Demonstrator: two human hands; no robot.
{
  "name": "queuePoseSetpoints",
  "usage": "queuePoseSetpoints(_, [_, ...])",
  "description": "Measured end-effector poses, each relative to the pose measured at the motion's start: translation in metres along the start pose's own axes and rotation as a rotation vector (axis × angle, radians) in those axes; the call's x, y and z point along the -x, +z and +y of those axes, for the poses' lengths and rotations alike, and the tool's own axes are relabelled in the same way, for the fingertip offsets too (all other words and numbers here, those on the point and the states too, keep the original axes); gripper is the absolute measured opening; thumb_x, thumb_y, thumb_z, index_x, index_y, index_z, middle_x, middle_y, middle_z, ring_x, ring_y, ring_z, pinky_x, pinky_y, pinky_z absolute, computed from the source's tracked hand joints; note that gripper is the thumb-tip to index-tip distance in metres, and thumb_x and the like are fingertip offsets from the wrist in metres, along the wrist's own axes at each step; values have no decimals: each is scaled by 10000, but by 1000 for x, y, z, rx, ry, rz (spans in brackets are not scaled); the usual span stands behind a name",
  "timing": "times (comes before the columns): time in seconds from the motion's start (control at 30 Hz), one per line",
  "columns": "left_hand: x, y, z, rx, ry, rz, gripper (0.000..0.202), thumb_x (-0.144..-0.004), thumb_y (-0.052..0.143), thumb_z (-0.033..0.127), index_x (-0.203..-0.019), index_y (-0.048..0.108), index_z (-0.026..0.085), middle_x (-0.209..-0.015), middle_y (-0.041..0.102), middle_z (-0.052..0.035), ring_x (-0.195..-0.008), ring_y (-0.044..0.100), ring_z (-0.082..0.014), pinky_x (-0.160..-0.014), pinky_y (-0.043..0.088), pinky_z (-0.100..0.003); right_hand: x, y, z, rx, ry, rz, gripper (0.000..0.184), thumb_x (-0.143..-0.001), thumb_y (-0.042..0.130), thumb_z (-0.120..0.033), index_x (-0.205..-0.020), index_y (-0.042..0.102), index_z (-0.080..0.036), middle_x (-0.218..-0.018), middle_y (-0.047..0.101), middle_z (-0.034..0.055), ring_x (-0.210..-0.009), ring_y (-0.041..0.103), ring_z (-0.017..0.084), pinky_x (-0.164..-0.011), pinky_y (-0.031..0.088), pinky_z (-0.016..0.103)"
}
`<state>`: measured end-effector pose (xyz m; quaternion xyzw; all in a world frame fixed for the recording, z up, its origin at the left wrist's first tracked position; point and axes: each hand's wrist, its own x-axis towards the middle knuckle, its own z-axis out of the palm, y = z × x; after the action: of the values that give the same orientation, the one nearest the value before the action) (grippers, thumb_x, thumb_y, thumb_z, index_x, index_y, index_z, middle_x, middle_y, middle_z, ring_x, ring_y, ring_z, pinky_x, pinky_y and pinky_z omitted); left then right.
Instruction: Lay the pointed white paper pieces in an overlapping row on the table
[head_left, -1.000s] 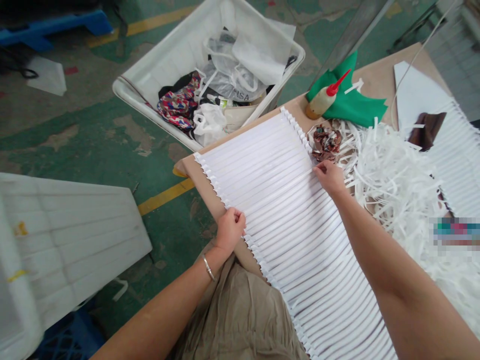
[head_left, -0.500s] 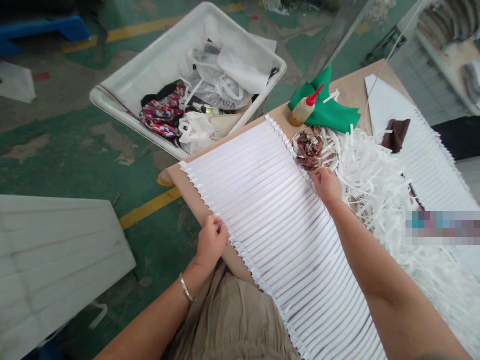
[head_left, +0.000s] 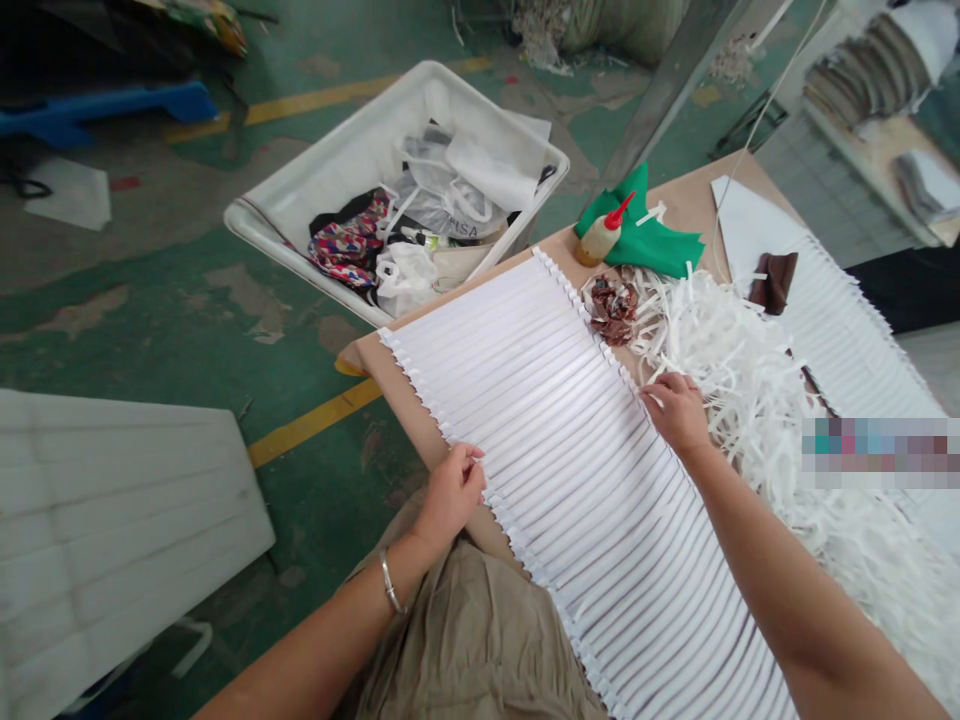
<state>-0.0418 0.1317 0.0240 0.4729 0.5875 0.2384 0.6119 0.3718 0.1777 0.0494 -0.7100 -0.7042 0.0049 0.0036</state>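
A wide sheet of white pleated strips [head_left: 570, 440] lies across a brown board [head_left: 390, 385] in front of me. My left hand [head_left: 450, 490], with a bracelet on its wrist, pinches the near-left edge of the strips with closed fingers. My right hand [head_left: 677, 410] pinches the opposite edge, fingers closed on a strip end. A heap of loose white paper strips [head_left: 757, 400] lies just right of my right hand.
A glue bottle with a red nozzle [head_left: 600, 236] stands on green cloth [head_left: 652, 240]. Crumpled brown scraps [head_left: 611, 303] lie nearby. A white tub [head_left: 337, 170] holding bags and cloth sits on the green floor. A white panel [head_left: 112, 520] lies at left. More pleated sheet [head_left: 840, 330] lies at right.
Both hands have slid a little along the sheet's edges toward me, still pinching strip ends. The view has shifted upward slightly.
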Motion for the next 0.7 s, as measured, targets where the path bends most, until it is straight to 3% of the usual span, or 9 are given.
queuePoseSetpoints(0.1, [2,13,9,23,13,-56,150,-858,493,270,-974,565,208,-635,590,51,-493,564,-121,-512,425,-228,22,-21,-33,-62,-108,-52,254,-966,496,-342,-954,722,-229,-1110,666,100,-1065,536,276,-932,366,419])
queuePoseSetpoints(0.17, [2,27,19,-2,57,-113,165,-872,493,273,-977,599,204,-707,629,20,-508,564,-115,-522,427,-231,37,-30,-64,-166,-201,-151,259,-991,458,-310,-955,697,-217,-1027,694,86,-997,574,245,-965,359,424])
queuePoseSetpoints(0.3, [1,52,38,-85,267,-209,166,-877,531,267,-956,664,206,-980,707,-70,-661,610,-142,-613,469,-261,58,-38,-126,-445,-331,-391,280,-1016,406,-302,-958,664,-211,-818,686,48,-787,606,193,-930,422,394])
queuePoseSetpoints(0.4, [2,57,43,-153,335,-231,165,-879,554,279,-762,648,212,-781,699,-51,-662,588,-168,-619,446,-281,64,-41,-156,-579,-289,-510,298,-1018,410,-377,-980,660,-220,-784,679,44,-730,618,192,-749,476,328])
queuePoseSetpoints(0.53, [6,49,39,-127,208,-272,240,-885,542,314,-669,577,216,-563,607,11,-535,541,-144,-537,384,-259,63,-39,-167,-677,-189,-555,299,-1000,439,-445,-1000,655,-238,-754,682,30,-704,633,195,-631,471,289])
queuePoseSetpoints(0.7, [6,30,27,65,-8,-270,194,-842,540,316,-684,539,205,-553,577,33,-471,515,-112,-493,379,-222,62,-31,-139,-600,-155,-555,286,-1005,416,-415,-1024,643,-242,-815,711,37,-735,659,204,-678,481,307])
